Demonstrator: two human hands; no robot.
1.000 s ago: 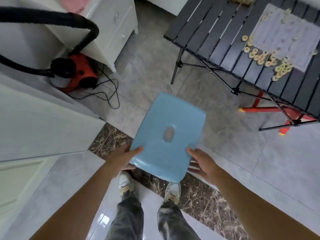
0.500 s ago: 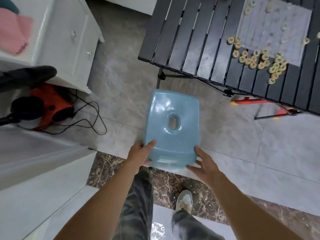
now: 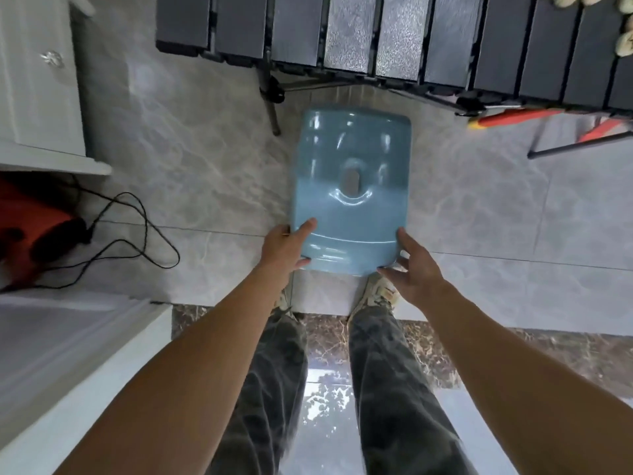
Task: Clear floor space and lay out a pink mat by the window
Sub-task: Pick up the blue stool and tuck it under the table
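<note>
A light blue plastic stool point(image 3: 352, 186) with a slot in its seat is seen from above, just in front of my feet and close to the black table's leg. My left hand point(image 3: 286, 246) grips its near left corner, thumb on top and fingers underneath. At the near right corner my right hand point(image 3: 409, 269) holds it, thumb against the side and fingers under the rim. Whether the stool's legs touch the floor is hidden. No pink mat is in view.
A black slatted folding table point(image 3: 411, 36) spans the top, with a red-orange object point(image 3: 520, 116) beneath it. A white cabinet point(image 3: 37, 80) stands at the left, beside a red vacuum point(image 3: 30, 228) and its black cord point(image 3: 147, 234). A white door frame point(image 3: 68, 354) is at lower left.
I have stepped forward over the dark marble threshold. The stool has moved with both hands toward the black table and turned level and square to me.
</note>
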